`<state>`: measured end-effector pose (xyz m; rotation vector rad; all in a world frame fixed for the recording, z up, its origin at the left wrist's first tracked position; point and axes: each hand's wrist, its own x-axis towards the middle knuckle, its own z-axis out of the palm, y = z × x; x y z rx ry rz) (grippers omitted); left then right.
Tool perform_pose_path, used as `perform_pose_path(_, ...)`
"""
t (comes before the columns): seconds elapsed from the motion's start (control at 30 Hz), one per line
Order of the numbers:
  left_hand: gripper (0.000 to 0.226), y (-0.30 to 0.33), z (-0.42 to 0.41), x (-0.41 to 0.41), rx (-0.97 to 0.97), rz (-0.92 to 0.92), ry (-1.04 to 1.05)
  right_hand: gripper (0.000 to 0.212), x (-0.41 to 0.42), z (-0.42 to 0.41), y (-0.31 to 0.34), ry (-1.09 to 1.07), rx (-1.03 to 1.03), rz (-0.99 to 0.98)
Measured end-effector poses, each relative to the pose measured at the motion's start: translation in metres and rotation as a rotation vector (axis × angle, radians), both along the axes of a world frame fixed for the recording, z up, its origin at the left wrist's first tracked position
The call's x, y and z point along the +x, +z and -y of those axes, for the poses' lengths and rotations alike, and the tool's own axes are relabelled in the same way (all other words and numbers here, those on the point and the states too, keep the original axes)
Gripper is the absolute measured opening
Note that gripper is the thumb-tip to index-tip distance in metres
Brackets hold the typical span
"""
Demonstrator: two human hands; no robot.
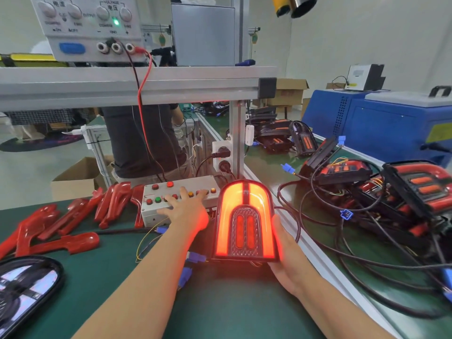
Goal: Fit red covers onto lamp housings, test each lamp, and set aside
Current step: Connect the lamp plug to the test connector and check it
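Mid-test at the bench: a covered lamp (246, 222) glows red, propped upright in the right hand (285, 253) cupping its edge, while the left hand (186, 206) spreads straight fingers over the switch box (156, 211); loose red covers (61, 223) await fitting, finished lamps (381, 182) piled right.

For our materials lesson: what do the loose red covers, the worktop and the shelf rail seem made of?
Red covers: likely glossy moulded plastic, given the bright highlights.
Worktop: dark green matte mat, probably rubber or vinyl; no glare.
Shelf rail: looks like brushed aluminium extrusion, grey with long grooves.
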<state>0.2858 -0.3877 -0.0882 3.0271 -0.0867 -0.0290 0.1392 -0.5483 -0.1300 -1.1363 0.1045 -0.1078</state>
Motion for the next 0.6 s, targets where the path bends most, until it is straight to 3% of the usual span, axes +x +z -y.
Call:
perform_pose_path(0.43,0.080,0.001,0.001,-0.005,0.026,0.034,0.005,0.061,-0.005,-0.002,0.015,-0.023,-0.003,-0.054)
perform_pose_path(0.6,0.076,0.003,-0.002,-0.008,0.115,0.147,-0.087,0.058,-0.009,-0.002,0.020,-0.018,-0.032,-0.065)
